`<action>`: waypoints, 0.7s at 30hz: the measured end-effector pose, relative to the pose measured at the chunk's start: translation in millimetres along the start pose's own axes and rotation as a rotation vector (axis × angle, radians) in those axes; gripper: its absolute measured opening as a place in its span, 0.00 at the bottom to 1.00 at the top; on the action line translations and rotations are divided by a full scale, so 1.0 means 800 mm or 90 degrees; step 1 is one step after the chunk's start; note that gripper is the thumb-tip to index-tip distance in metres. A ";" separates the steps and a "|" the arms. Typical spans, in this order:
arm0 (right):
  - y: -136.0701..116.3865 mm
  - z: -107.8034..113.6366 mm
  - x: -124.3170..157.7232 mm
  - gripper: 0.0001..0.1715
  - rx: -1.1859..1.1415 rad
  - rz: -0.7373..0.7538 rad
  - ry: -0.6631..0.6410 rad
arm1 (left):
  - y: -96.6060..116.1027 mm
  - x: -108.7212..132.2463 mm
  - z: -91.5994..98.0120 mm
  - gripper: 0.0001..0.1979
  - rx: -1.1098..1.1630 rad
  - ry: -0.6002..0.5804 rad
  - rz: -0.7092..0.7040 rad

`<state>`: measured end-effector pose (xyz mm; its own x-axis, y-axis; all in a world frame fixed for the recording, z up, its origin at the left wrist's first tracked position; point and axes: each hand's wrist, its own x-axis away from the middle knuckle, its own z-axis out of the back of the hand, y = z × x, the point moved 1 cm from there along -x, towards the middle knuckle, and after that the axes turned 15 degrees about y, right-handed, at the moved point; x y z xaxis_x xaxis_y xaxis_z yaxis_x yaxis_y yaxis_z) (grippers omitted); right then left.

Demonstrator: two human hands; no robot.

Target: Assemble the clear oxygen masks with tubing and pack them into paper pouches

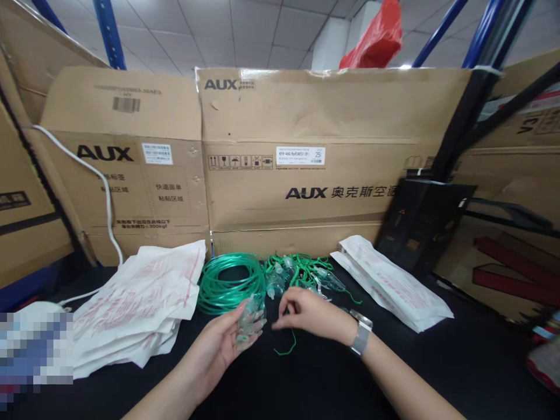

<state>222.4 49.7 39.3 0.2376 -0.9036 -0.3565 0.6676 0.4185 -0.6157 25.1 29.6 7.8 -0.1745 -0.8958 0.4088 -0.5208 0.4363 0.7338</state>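
Observation:
My left hand is closed around a clear plastic oxygen mask, held just in front of a coil of green tubing. To its right, my right hand is closed in a pinch, slightly blurred. A thin green elastic strap hangs below its fingers; where it is gripped is partly hidden. Behind the right hand lies a pile of more clear masks with tangled green straps.
White printed paper pouches are stacked on the left, and more white pouches lie on the right. A cardboard box stands along the back of the black table. A black box and a white cable flank it.

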 end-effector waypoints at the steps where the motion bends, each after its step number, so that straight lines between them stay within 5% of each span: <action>1: -0.001 -0.004 0.004 0.16 0.005 0.016 -0.057 | 0.001 0.000 -0.001 0.15 -0.002 0.009 0.002; 5: -0.007 -0.017 0.018 0.11 0.029 0.028 -0.203 | 0.003 0.002 -0.003 0.14 -0.003 0.033 0.005; 14: -0.010 -0.028 0.016 0.05 -0.047 -0.031 -0.188 | 0.001 0.000 0.000 0.13 -0.011 0.013 -0.009; 21: -0.026 -0.034 0.007 0.14 -0.551 -0.210 -0.096 | 0.006 0.005 -0.004 0.09 -0.038 0.047 -0.086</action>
<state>190.3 38.6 30.9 0.2591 -0.9658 -0.0133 -0.0257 0.0069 -0.9996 25.2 28.6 14.5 -0.0427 -0.9391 0.3410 -0.4840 0.3180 0.8152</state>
